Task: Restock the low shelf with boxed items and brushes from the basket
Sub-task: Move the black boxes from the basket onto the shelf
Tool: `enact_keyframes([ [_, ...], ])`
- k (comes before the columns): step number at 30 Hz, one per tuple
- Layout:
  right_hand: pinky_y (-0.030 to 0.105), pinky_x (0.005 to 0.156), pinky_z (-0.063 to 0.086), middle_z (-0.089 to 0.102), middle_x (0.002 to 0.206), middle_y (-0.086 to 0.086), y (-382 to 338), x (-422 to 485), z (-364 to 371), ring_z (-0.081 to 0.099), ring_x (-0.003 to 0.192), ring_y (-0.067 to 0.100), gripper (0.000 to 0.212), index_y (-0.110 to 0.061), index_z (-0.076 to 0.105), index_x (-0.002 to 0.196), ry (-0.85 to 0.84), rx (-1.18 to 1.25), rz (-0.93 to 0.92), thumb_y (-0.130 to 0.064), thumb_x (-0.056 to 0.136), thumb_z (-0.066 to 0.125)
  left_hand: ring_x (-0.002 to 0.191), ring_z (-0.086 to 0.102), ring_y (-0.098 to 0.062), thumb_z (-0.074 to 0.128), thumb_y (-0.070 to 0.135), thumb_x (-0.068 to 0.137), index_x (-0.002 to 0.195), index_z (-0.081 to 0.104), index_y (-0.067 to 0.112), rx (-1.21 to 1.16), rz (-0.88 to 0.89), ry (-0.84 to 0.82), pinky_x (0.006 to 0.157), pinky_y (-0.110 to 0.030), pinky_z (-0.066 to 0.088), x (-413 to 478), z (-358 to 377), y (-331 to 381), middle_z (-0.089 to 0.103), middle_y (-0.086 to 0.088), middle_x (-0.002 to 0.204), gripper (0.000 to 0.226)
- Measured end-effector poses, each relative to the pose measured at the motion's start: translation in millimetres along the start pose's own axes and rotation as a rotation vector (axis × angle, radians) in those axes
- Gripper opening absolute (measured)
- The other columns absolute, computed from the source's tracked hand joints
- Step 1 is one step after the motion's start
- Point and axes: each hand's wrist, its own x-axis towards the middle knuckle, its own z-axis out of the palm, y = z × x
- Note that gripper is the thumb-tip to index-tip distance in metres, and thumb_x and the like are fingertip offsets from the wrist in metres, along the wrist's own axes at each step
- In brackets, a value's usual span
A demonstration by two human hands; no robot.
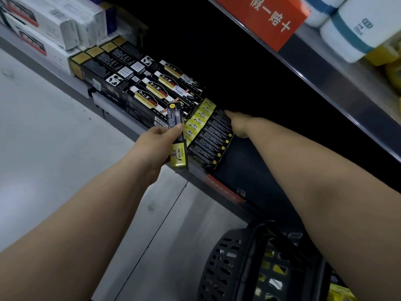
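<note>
Nearest the head camera, a dark slotted plastic basket (249,263) sits on the pale floor at the lower right, its handle raised; yellow and black packaging shows through the slots, though what each item is cannot be made out. Both bare forearms reach up and away from it toward the low shelf (219,187), whose front edge runs diagonally from upper left to lower right.

On that shelf, a row of black and yellow boxes (208,135) lies packed side by side, yellow ends toward the back left. Just to the left of them sit larger black boxes with white and yellow labels (160,92), and farther left, white cartons (54,25). To the right of the row, the shelf surface is dark and bare.

The left hand (152,146) is closed around one long black and yellow box (176,137), thumb pressed on its face, holding it tilted just in front of the shelf edge and close beside the row. The right hand (237,123) rests on the far end of the row with its fingers extended onto the box tops, gripping nothing.

Above, an upper shelf carries an orange carton (267,16) with white characters and white rolls banded in teal (355,31)
</note>
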Motion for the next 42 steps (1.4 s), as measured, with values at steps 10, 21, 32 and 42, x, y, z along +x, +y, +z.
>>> enact_keyframes([
  [10,0.037,0.110,0.025,0.022,0.152,0.001,-63,-116,-56,0.021,0.137,0.023,0.090,-0.038,0.027,0.144,0.103,0.044,-0.705,-0.028,0.071,0.080,0.096,0.067,-0.029,0.065,0.037,0.084,0.106,0.069,0.012,0.229,0.033,-0.101,0.090,-0.043,0.053,-8,-9,5,0.071,-0.014,0.101,0.034],
  [21,0.025,0.046,0.035,0.053,0.092,0.005,-57,-119,-12,0.052,0.077,0.020,0.050,-0.003,0.048,0.124,-0.055,-0.313,-0.107,-0.043,0.093,0.051,0.090,0.061,-0.016,0.058,0.024,0.092,0.091,0.065,0.016,0.159,0.180,0.124,0.079,-0.025,0.050,-11,-31,20,0.067,-0.001,0.095,0.011],
  [32,0.032,0.055,0.038,0.058,0.107,0.011,-72,-90,26,0.057,0.087,0.028,0.049,-0.008,0.028,0.133,0.068,-0.205,-0.150,-0.026,0.095,0.053,0.079,0.059,-0.010,0.056,0.024,0.092,0.090,0.064,0.017,0.237,0.184,0.077,0.078,-0.023,0.049,-15,-32,18,0.066,0.002,0.088,0.010],
  [42,0.034,0.064,0.042,0.054,0.121,0.011,-70,-86,26,0.058,0.097,0.027,0.062,-0.009,0.029,0.132,0.080,-0.171,-0.164,-0.038,0.088,0.061,0.088,0.061,-0.017,0.055,0.023,0.091,0.089,0.065,0.017,0.320,0.221,0.064,0.083,-0.033,0.051,-32,-24,23,0.068,-0.005,0.096,0.012],
])
